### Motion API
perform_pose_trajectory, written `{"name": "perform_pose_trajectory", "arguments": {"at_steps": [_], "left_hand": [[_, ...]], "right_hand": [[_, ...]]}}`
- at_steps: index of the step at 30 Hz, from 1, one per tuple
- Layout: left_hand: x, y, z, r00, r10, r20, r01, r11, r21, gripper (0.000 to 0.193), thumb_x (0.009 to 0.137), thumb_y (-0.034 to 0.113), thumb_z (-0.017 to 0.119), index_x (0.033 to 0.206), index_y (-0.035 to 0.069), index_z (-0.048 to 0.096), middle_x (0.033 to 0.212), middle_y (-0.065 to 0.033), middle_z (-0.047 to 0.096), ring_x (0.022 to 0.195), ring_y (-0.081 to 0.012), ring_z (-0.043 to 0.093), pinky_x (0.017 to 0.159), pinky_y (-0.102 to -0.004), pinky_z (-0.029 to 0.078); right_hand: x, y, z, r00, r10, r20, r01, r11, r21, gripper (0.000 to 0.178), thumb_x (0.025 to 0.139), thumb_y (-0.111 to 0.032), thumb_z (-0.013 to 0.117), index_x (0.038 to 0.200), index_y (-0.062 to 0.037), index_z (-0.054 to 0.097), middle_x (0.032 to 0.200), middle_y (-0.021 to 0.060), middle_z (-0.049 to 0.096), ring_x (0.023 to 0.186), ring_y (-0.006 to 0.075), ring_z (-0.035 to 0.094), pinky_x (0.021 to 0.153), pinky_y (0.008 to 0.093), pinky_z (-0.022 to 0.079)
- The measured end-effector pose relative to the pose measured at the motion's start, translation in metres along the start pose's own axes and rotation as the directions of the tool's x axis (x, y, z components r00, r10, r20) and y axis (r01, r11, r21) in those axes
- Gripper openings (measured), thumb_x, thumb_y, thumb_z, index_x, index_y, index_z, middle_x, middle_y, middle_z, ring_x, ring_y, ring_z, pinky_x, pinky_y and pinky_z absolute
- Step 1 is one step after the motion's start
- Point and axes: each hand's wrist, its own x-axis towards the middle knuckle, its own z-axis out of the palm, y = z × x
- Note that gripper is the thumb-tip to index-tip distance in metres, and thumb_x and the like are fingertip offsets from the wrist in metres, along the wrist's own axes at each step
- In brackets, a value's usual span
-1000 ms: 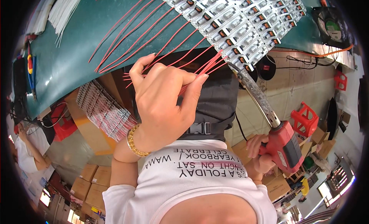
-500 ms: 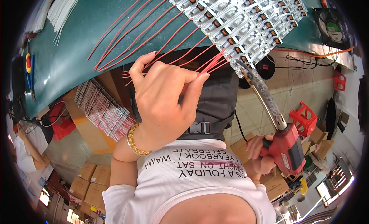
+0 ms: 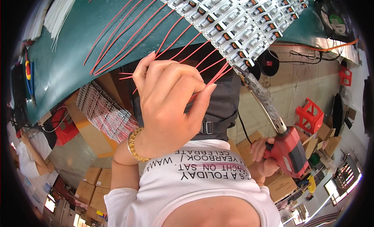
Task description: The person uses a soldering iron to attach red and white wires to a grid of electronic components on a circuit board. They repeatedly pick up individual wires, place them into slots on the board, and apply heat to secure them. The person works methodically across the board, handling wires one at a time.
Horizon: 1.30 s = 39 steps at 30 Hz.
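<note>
At the table (image 3: 70,67) edge, my left hand (image 3: 167,106) keeps fingers clamped on thin red wires (image 3: 202,71): light, limp, best gripped near the ends. My right hand (image 3: 263,156) is wrapped around the red screwdriver (image 3: 290,153)

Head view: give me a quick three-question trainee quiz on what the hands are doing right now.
1. True or false: the left hand pinches red wires.
2. What does the right hand grip? A) pliers B) a red soldering gun C) a knife
3. Fill in: the gun's tip sits at the edge of the white ____ on the green table.

Key: 1 true; 2 B; 3 modules.
</note>
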Motion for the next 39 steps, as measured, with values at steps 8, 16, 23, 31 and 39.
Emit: {"name": "perform_pose_trajectory", "arguments": {"at_steps": [8,16,23,31,39], "left_hand": [[0.0,0.0,0.0,1.0,0.0,0.005,0.0,1.0,0.008,0.017,0.067,0.001,0.071,0.069,0.007,0.055,0.074,-0.0028,0.058,0.076,-0.021,0.055,0.093,-0.0454,0.033],[-0.001,-0.001,0.005,0.999,-0.009,-0.032,0.008,1.0,-0.021,0.018,0.063,0.004,0.073,0.065,0.008,0.056,0.074,-0.0012,0.057,0.076,-0.021,0.052,0.093,-0.0422,0.031],[-0.002,-0.002,0.007,0.998,0.014,-0.055,-0.014,1.0,0.005,0.019,0.062,0.004,0.074,0.065,0.009,0.056,0.074,-0.0011,0.057,0.076,-0.0212,0.053,0.093,-0.0421,0.031],[0.0,0.0,0.005,1.0,0.014,-0.023,-0.014,1.0,0.015,0.018,0.066,0.0,0.072,0.069,0.007,0.056,0.075,-0.0033,0.059,0.076,-0.0216,0.055,0.094,-0.046,0.033],[-0.002,-0.002,0.009,0.998,0.024,-0.054,-0.023,1.0,0.02,0.018,0.063,0.004,0.073,0.065,0.009,0.056,0.073,-0.0009,0.057,0.076,-0.0208,0.053,0.093,-0.0425,0.032]], "right_hand": [[0.005,-0.003,0.003,1.0,-0.011,0.01,0.011,0.996,-0.094,0.064,0.079,-0.054,0.061,0.112,-0.0019,0.045,0.052,-0.0014,0.045,0.042,0.0125,0.044,0.046,0.0272,0.039],[0.0,-0.003,-0.001,1.0,0.021,-0.023,-0.021,1.0,-0.017,0.065,0.078,-0.055,0.062,0.114,-0.0039,0.045,0.052,-0.0019,0.046,0.042,0.0122,0.045,0.046,0.0278,0.039],[-0.005,0.003,-0.006,0.996,0.072,-0.053,-0.072,0.997,0.017,0.061,0.077,-0.056,0.062,0.107,-0.0051,0.046,0.052,-0.0019,0.046,0.043,0.0123,0.045,0.046,0.0279,0.04],[-0.002,0.003,-0.009,0.999,0.027,0.026,-0.027,0.999,0.035,0.059,0.081,-0.051,0.061,0.111,-0.0028,0.045,0.051,-0.0014,0.045,0.042,0.0123,0.045,0.045,0.0278,0.04],[0.009,-0.001,0.006,0.999,-0.036,0.006,0.036,0.999,0.029,0.066,0.083,-0.051,0.058,0.123,-0.0009,0.04,0.051,-0.0013,0.044,0.041,0.0122,0.044,0.045,0.0275,0.039]]}}
